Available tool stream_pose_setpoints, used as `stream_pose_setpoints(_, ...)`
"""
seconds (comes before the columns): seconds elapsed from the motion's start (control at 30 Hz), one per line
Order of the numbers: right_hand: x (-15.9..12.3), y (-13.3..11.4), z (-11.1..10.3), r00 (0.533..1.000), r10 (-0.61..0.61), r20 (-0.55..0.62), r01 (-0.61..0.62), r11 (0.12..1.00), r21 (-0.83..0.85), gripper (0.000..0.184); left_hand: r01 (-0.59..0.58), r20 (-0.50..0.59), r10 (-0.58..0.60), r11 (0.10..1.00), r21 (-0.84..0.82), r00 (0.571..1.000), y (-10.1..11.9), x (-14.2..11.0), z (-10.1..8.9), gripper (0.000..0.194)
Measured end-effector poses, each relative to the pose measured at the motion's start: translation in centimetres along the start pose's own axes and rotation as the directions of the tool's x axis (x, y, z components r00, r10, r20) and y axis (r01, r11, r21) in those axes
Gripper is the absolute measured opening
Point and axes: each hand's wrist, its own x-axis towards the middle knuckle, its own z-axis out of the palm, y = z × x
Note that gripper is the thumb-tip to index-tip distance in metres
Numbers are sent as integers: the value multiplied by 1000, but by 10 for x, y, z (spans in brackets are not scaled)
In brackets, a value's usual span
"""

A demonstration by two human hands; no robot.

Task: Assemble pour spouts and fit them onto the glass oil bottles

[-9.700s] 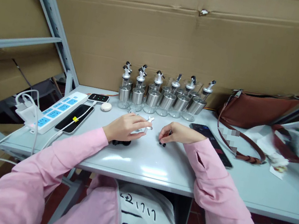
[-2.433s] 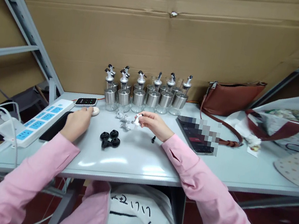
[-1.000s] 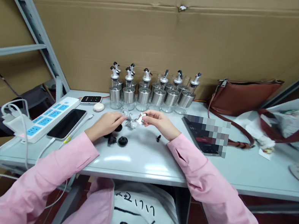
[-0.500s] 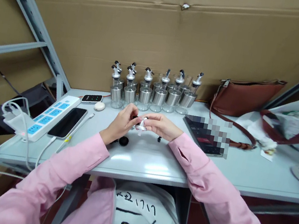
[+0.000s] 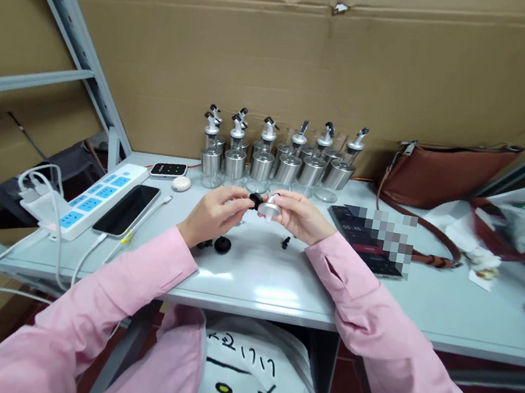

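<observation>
Above the table's middle, my left hand [image 5: 220, 211] pinches a small round black stopper [image 5: 255, 201] between thumb and fingers. My right hand [image 5: 303, 217] grips a silver pourer cap [image 5: 269, 209], its wide base turned toward me. Stopper and cap are side by side; whether they touch I cannot tell. Below the left hand lies a black round stopper [image 5: 222, 244] on the table, beside small black pieces [image 5: 205, 243] partly under the wrist. Another small black part [image 5: 285, 242] lies below the right hand.
Several glass-and-steel oil bottles [image 5: 262, 166], many with pourers, line the back. On the left are a power strip [image 5: 101, 202], a phone [image 5: 126, 210], a small display device [image 5: 168, 170] and a round white case [image 5: 181, 183]. Rightward lie a tablet [image 5: 360, 247] and brown bag [image 5: 449, 175].
My hands have drawn slightly apart and moved up. The black stopper in my left fingers now shows clearly, and the silver cap has tipped so its base faces me. The view shifted a little.
</observation>
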Motion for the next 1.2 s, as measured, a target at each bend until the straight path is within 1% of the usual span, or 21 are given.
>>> stream_pose_setpoints(0.1, -1, -1, -1, 1000, 6, -5, -7, 1000, -12, 21, 8, 30, -9, 1000, 25, 1000, -1, -1, -1, 15)
stream_pose_setpoints(0.17, -2, -3, 0, 1000, 9, -2, -9, 1000, -26, 21, 3, 27, -4, 999, 35, 1000, -2, -1, -2, 15)
stream_pose_setpoints(0.23, -3, -5, 1, 1000, 5, 3, -5, 999, -32, 22, 4, -1, -3, 1000, 18, 1000, -1, -2, -2, 13)
stream_pose_setpoints(0.3, -3, -7, 3, 1000, -14, 2, 15, 999, -31, 22, 35, -48, -37, 999, -25, 998, 0, -3, 0, 10)
stream_pose_setpoints(0.37, -3, -9, 3, 996, -76, -42, 75, 997, -21, 21, 87, -81, -93, 994, -71, 992, 1, -4, 2, 9)
stream_pose_setpoints(0.47, 0, -8, 2, 966, -186, -178, 184, 983, -27, 18, 140, -99, -152, 983, -119, 983, 3, -5, 5, 8)
stream_pose_setpoints(0.5, 1, -8, 1, 955, -206, -215, 203, 978, -35, 17, 146, -101, -159, 981, -128, 982, 3, -6, 6, 8)
stream_pose_setpoints(0.57, 2, -6, 0, 945, -214, -248, 207, 977, -52, 17, 154, -102, -168, 978, -138, 980, 3, -7, 7, 9)
stream_pose_setpoints(0.73, 3, -2, 4, 958, -182, -221, 175, 983, -55, 18, 148, -100, -163, 979, -142, 981, 2, -7, 7, 6)
stream_pose_setpoints(0.9, 2, 1, 8, 964, -169, -206, 168, 985, -24, 19, 126, -119, -145, 980, -151, 982, 2, -6, 7, 1)
stream_pose_setpoints(1.07, 2, 1, 10, 973, -143, -179, 144, 990, -6, 19, 124, -115, -142, 981, -150, 983, 2, -6, 8, 2)
stream_pose_setpoints(1.2, 2, 1, 11, 974, -134, -181, 134, 991, -15, 19, 116, -115, -134, 982, -149, 984, 3, -6, 8, 3)
